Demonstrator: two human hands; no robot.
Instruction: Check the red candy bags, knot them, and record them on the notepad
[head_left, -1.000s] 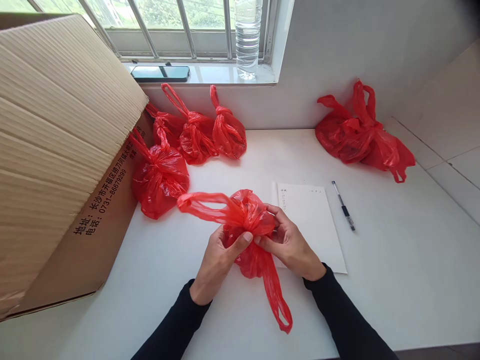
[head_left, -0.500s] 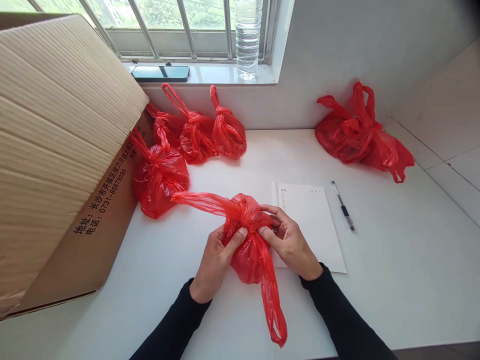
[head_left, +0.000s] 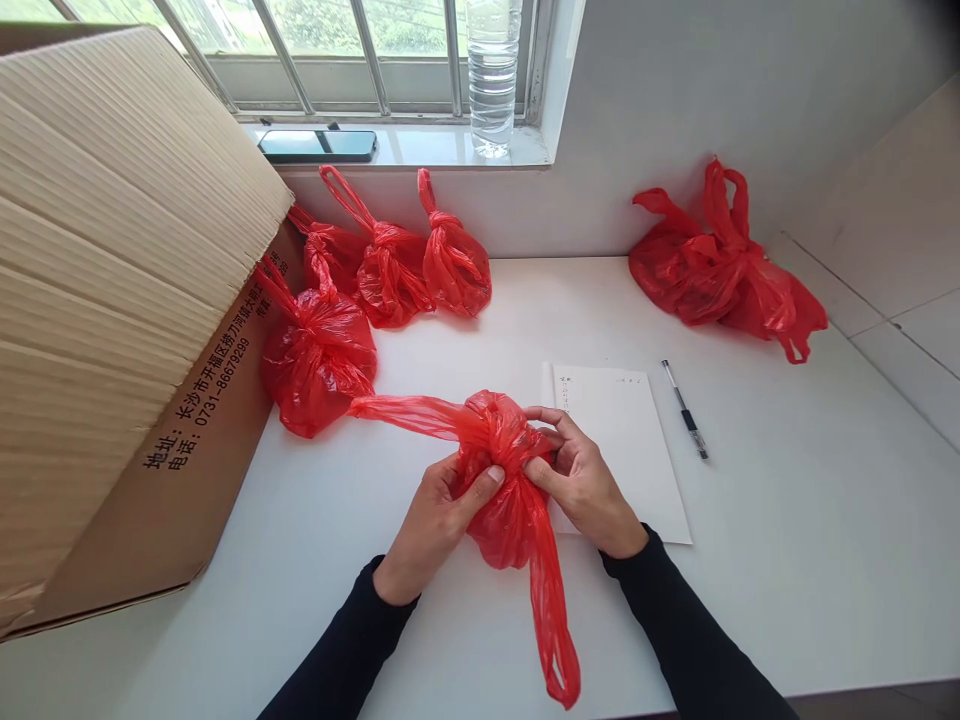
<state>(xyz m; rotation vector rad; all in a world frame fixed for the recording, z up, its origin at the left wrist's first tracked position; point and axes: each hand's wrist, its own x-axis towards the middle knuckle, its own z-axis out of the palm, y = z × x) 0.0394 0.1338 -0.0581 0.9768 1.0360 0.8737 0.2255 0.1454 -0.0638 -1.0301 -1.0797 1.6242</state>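
Between my two hands is a red plastic bag (head_left: pixel 501 525), gathered and twisted at a knot near its top. One of its handles stretches out to the left, and the other hangs down toward the front of the table. My left hand (head_left: pixel 442 510) grips the bag's left side, thumb lying on the plastic just below the knot. From the right, my right hand (head_left: pixel 581 480) pinches the bag close to the knot, its fingers partly behind the plastic. What the bag contains is hidden.
Several tied red bags (head_left: pixel 322 350) stand by a large cardboard box (head_left: pixel 135 300) on the left. An open notebook (head_left: pixel 622 450) and a pen (head_left: pixel 685 410) lie to the right. More red bags (head_left: pixel 720 270) rest against the wall. A phone (head_left: pixel 319 146) and water bottle (head_left: pixel 493 90) occupy the windowsill.
The bag has shifted slightly to the right in my hands, and its hanging handle has swung a little right and lower. My left thumb has moved slightly right with it.
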